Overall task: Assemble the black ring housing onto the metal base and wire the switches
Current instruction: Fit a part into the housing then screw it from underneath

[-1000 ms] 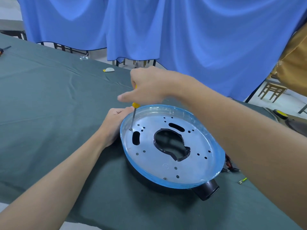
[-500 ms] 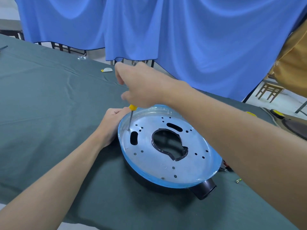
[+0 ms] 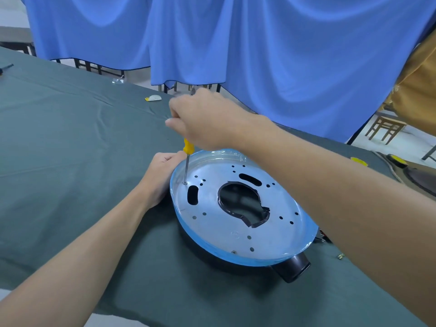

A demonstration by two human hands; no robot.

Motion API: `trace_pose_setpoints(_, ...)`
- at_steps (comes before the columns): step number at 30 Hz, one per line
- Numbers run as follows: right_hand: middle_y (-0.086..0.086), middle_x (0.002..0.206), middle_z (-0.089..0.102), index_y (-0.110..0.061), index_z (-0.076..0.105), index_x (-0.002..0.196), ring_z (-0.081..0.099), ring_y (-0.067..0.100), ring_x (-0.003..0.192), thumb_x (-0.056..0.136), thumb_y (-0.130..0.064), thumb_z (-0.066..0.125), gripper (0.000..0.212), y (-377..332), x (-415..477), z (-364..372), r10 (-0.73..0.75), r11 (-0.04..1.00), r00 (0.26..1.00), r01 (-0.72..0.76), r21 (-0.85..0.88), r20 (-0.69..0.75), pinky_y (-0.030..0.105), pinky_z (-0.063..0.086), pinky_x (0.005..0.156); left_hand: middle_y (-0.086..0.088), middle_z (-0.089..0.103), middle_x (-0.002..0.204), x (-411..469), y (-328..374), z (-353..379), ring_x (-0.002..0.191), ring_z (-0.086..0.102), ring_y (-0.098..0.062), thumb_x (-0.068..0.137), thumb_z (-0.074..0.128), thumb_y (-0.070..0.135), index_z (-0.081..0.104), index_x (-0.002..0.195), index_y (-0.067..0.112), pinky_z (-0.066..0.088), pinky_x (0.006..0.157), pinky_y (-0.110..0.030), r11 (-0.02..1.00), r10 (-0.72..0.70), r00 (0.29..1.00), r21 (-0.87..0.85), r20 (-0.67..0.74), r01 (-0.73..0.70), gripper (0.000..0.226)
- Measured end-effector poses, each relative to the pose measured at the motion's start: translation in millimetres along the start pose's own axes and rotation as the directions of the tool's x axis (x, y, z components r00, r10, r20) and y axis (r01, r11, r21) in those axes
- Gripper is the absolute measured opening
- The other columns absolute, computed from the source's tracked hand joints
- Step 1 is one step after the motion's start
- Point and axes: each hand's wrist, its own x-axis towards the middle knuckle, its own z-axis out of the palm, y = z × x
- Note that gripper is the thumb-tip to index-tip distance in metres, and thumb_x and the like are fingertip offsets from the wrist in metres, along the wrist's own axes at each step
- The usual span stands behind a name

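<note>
A round metal base (image 3: 217, 223) with a blue-film rim lies on top of the black ring housing (image 3: 292, 267), whose stub sticks out at the near right. My right hand (image 3: 203, 119) grips a yellow-handled screwdriver (image 3: 187, 159) held upright, its tip on a screw at the plate's left edge. My left hand (image 3: 162, 175) holds the left rim of the assembly, fingers curled around the edge. A second screw sits near the plate's front edge. Red and black wires (image 3: 322, 238) peek out at the right.
The work lies on a dark green cloth-covered table (image 3: 70, 161). A small white-and-yellow scrap (image 3: 153, 98) lies at the far edge, a small loose part (image 3: 340, 256) to the right. Blue curtains hang behind; a wooden stool (image 3: 385, 126) stands at right.
My right hand has turned on the screwdriver handle, its fingers shifting round it, while the tip stays on the same screw. My left hand has kept its hold on the rim.
</note>
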Motion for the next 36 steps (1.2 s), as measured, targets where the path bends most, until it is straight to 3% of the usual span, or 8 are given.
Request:
trace_pose_setpoints(5,-0.003,0.095,0.059,-0.025,0.04,0.125,0.063,0.025,0.095,0.089,-0.039,0.056,0.042,-1.2,-4.1,-23.3,-0.01,0.978,0.937,-0.064,0.2,0.35,0.041,0.052,0.081,0.004,0.026,0.052,-0.3,-0.6,0.4,0.051,0.021,-0.016,0.097,0.059,0.025,0.023,0.054,0.019,0.023,0.049,-0.026,1.0,0.003,1.0,-0.023,0.004,-0.003,0.057)
trace_pose_setpoints(12,0.002,0.092,0.047,-0.014,0.05,0.112,0.05,0.03,0.103,0.095,-0.033,0.051,0.025,0.2,1.1,-0.2,-0.032,0.999,0.999,0.032,0.003,0.004,0.035,0.04,0.072,0.001,0.027,0.052,0.2,-1.1,-0.2,0.05,0.024,-0.016,0.095,0.059,0.025,0.021,0.057,0.015,0.024,0.048,-0.024,1.0,-0.007,1.0,-0.021,0.002,0.007,0.055)
trace_pose_setpoints(15,0.002,0.099,0.051,-0.017,0.045,0.119,0.053,0.03,0.1,0.092,-0.05,0.051,0.042,4.7,-2.1,-6.0,0.051,0.997,0.984,-0.059,0.04,0.173,0.039,0.045,0.078,0.007,0.028,0.046,-0.3,-0.8,1.0,0.043,0.025,-0.012,0.095,0.061,0.029,0.029,0.046,0.022,0.025,0.042,-0.02,1.0,-0.005,1.0,-0.022,0.007,0.005,0.059)
trace_pose_setpoints(18,-0.01,0.097,0.054,-0.025,0.041,0.129,0.062,0.022,0.093,0.088,-0.035,0.057,0.045,6.6,-6.2,-22.8,-0.019,0.98,0.941,-0.049,0.193,0.338,0.034,0.051,0.075,0.008,0.025,0.048,-1.0,-0.2,0.0,0.045,0.023,-0.012,0.087,0.065,0.033,0.026,0.047,0.024,0.023,0.044,-0.022,1.0,0.011,1.0,-0.023,0.019,-0.011,0.056)
trace_pose_setpoints(24,0.005,0.103,0.052,-0.017,0.047,0.101,0.05,0.032,0.105,0.096,-0.041,0.048,0.025,5.8,1.3,1.0,0.036,0.999,0.998,-0.035,-0.013,0.048,0.039,0.042,0.075,0.005,0.03,0.047,0.0,-0.9,-0.1,0.045,0.027,-0.014,0.097,0.058,0.028,0.027,0.046,0.02,0.026,0.044,-0.021,1.0,-0.008,1.0,-0.002,-0.005,0.008,0.06)
trace_pose_setpoints(29,0.001,0.105,0.063,-0.019,0.054,0.117,0.062,0.022,0.097,0.089,-0.034,0.059,0.032,12.8,-4.9,-16.3,0.029,0.968,0.956,-0.099,0.229,0.291,0.033,0.052,0.076,0.008,0.029,0.046,-1.3,0.8,1.7,0.043,0.026,-0.011,0.097,0.058,0.024,0.03,0.043,0.023,0.026,0.042,-0.019,1.0,-0.009,1.0,-0.011,-0.006,0.009,0.061)
trace_pose_setpoints(32,-0.013,0.084,0.048,-0.022,0.056,0.107,0.05,0.008,0.081,0.089,-0.029,0.063,0.021,12.4,-4.4,-14.2,-0.031,0.983,0.993,0.01,0.186,0.11,0.017,0.036,0.06,0.006,0.025,0.05,-0.3,1.3,1.2,0.047,0.022,-0.013,0.096,0.059,0.023,0.024,0.05,0.021,0.022,0.044,-0.022,1.0,-0.015,1.0,-0.007,-0.011,0.015,0.058)
trace_pose_setpoints(36,0.0,0.092,0.05,-0.015,0.049,0.097,0.051,0.027,0.097,0.098,-0.043,0.046,0.028,6.0,-1.3,5.5,0.011,1.0,0.999,-0.012,-0.013,-0.047,0.034,0.037,0.07,0.002,0.026,0.051,-1.2,2.4,1.6,0.049,0.023,-0.015,0.096,0.059,0.024,0.022,0.056,0.017,0.023,0.046,-0.023,1.0,-0.026,0.999,0.005,-0.025,0.026,0.055)
